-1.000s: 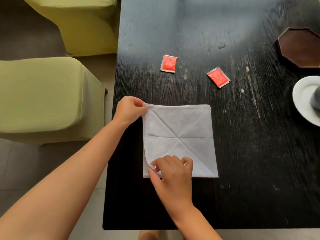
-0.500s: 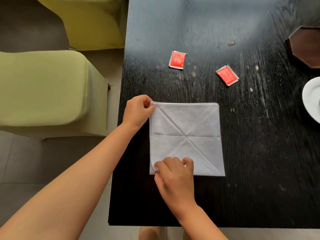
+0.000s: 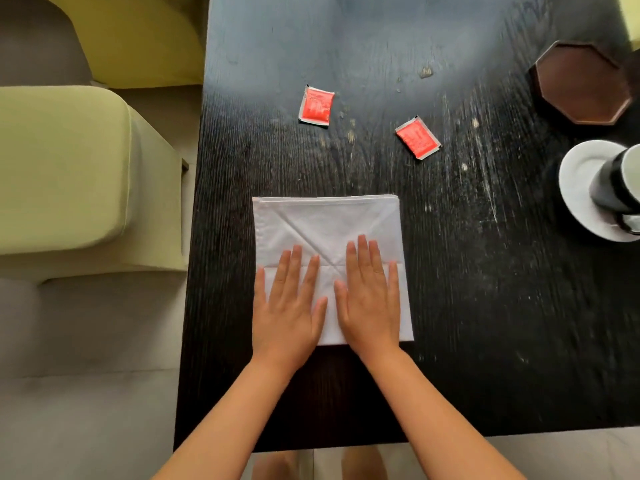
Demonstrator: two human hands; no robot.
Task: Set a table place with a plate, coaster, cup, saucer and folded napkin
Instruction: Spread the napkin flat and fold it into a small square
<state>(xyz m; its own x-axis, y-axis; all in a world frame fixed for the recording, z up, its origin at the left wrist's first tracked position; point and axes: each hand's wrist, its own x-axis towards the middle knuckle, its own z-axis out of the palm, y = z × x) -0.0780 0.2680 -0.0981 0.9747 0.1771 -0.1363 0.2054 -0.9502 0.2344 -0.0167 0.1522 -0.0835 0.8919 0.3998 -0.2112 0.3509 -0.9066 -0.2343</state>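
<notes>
A white napkin (image 3: 327, 233), folded square and creased with diagonal lines, lies flat near the front left corner of a dark wooden surface (image 3: 485, 306). Both hands press on its near half – the left hand (image 3: 287, 306) and right hand (image 3: 369, 299) side by side, palms down, fingers (image 3: 362, 252) spread flat and gripping nothing. Behind the napkin lie two red packets (image 3: 316, 105) (well apart from it). At the right edge sit a brown eight-sided coaster (image 3: 581, 86) and a white saucer (image 3: 578, 188) carrying a dark cup (image 3: 613, 183).
</notes>
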